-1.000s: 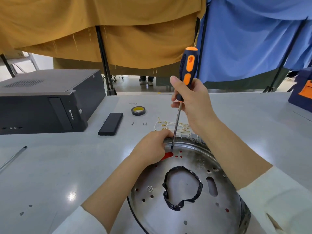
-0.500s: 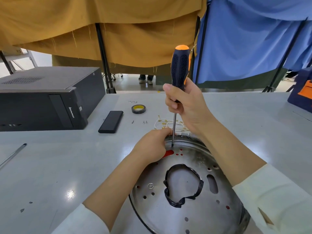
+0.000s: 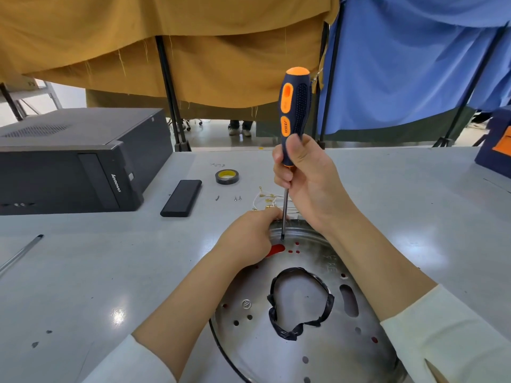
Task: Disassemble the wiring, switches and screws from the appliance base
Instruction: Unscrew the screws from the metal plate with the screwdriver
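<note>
A round shiny metal appliance base [image 3: 309, 352] lies on the grey table in front of me, with several holes and a black taped loop [image 3: 300, 302] around its middle opening. My right hand [image 3: 307, 178] grips the lower handle of an upright black and orange screwdriver [image 3: 294, 106]; its tip stands on the base's far rim. My left hand [image 3: 249, 239] curls over the rim just left of the tip, and what its fingers hold is hidden. Loose white wires with brass terminals [image 3: 269, 200] lie behind the base. Small screws [image 3: 237, 199] lie nearby.
A black computer case [image 3: 69, 161] sits at the left. A flat black block [image 3: 181, 198] and a roll of black tape [image 3: 227, 176] lie beyond the base. A thin metal rod [image 3: 19, 254] rests at the left edge. Yellow and blue curtains hang behind the table.
The screwdriver handle has turned in my right hand and shifted slightly left, with the tip staying on the same spot of the rim. My left hand has kept its place.
</note>
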{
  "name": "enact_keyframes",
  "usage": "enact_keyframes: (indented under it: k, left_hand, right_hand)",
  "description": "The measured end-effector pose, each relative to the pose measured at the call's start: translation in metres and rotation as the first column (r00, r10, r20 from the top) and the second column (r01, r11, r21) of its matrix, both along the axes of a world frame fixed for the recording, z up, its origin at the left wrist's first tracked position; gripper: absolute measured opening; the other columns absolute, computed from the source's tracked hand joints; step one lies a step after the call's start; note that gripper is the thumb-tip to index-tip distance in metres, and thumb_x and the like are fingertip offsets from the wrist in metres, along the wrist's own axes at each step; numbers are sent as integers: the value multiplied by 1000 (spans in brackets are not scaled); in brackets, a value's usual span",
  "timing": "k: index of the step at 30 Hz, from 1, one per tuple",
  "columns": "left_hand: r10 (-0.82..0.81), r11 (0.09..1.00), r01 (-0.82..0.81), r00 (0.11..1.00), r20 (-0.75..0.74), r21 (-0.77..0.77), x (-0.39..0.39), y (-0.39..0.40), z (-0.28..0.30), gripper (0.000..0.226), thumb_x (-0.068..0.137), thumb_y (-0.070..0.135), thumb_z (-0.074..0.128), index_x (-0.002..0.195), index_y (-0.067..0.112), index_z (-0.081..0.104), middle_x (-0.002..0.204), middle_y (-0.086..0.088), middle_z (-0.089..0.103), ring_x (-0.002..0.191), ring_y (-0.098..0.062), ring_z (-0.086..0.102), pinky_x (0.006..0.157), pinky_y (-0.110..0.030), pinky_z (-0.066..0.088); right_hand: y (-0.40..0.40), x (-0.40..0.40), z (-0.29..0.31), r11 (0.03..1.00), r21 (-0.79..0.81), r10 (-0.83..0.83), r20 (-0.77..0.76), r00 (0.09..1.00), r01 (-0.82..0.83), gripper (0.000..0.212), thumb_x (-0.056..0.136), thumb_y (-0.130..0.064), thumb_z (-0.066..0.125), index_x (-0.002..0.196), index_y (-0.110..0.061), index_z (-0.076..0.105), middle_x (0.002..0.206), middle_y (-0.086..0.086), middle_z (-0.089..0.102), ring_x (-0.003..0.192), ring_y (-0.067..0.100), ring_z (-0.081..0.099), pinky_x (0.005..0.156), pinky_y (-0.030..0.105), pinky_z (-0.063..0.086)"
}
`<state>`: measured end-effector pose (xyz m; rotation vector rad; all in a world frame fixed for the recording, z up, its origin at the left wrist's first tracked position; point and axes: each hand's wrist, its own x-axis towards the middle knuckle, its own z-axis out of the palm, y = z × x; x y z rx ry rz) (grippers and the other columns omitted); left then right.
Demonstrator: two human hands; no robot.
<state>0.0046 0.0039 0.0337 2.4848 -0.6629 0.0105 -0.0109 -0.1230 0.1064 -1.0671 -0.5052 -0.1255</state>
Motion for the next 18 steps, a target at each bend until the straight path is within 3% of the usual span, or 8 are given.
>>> enact_keyframes:
  k: [3,6,11,15,18]
  left_hand:
    - [7,1000,-7,1000,7,8,0,0,-1,44,84,10,57,125,26,54,114,-3,65,103,-27,57,85,-43,50]
    - [9,1000,-9,1000,8,3,-1,0,0,43,83,11,59,123,27,54,113,-2,65,99,-26,59,82,-43,51]
    - [16,1000,-16,1000,14,0,-1,0,0,44,85,10,56,124,31,54,112,0,65,94,-24,62,78,-43,54]
    - [10,1000,-10,1000,-2,-2,-1,1,0,41,84,15,60,123,28,55,108,0,66,91,-24,62,77,-42,53]
    - [11,1000,-11,1000,2,6,-1,0,0,42,84,16,61,123,28,55,108,-1,66,94,-25,61,79,-42,52]
  right_hand:
    - [1,0,-2,1000,14,-21,-8,1000,21,10,91,-3,54,98,-6,49,72,1,58,54,10,39,51,20,34]
    - [-1,0,-3,999,31,-40,-2,999,40,11,90,-12,53,99,-6,54,79,3,65,59,11,42,54,20,37]
    - [-1,-1,-5,999,-19,-37,3,999,37,29,100,-22,40,113,-2,56,83,1,62,61,10,38,56,20,33]
    - [1,0,-5,999,-21,-41,-19,999,41,23,89,-11,56,110,-6,48,75,1,61,57,10,38,53,20,34]
    - [0,1,-8,998,-22,-50,30,998,51,11,92,-5,53,100,-7,47,77,4,64,56,12,39,53,20,35]
